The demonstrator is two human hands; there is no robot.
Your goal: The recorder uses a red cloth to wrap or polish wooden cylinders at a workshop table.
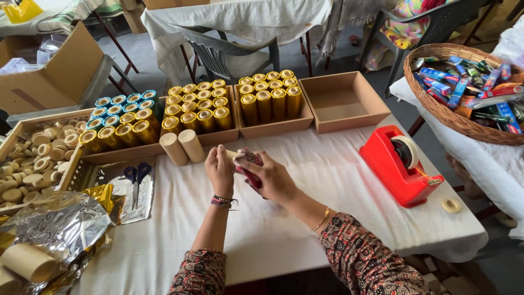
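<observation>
At the middle of the white cloth-covered table (305, 218), the left hand (219, 170) and the right hand (268, 177) meet over a plain tan cardboard tube (233, 155). The left hand's fingers are curled together around the tube's near side, and the right hand's fingers are clamped on a red patterned wrapper (250, 159) pressed against the tube's other end. The tube is held just above the cloth, lying roughly level between both palms.

Just beyond the hands, 2 bare tan cardboard tubes (183, 146) lie side by side on the cloth, leaning against a shallow brown cardboard tray (218, 135). That tray holds upright gold foil-wrapped cylinders (197, 106), and a second such tray to its right holds more gold cylinders (270, 95). Further right sits an open brown cardboard box (344, 104). To the left, blue-topped foil cylinders (124, 104) stand beside further gold ones.

Near the left hand, blue-handled scissors (136, 176) rest on a sheet of silver foil (144, 199). A crumpled silver foil sheet (57, 224) lies at the lower left, and a wooden crate of small pale cardboard rings (33, 164) stands behind it. Well apart to the right sits a red tape dispenser (401, 166) with a small tape roll (451, 205) near it. A woven wicker basket (436, 106) of coloured wrapped sticks stands on the neighbouring table.
</observation>
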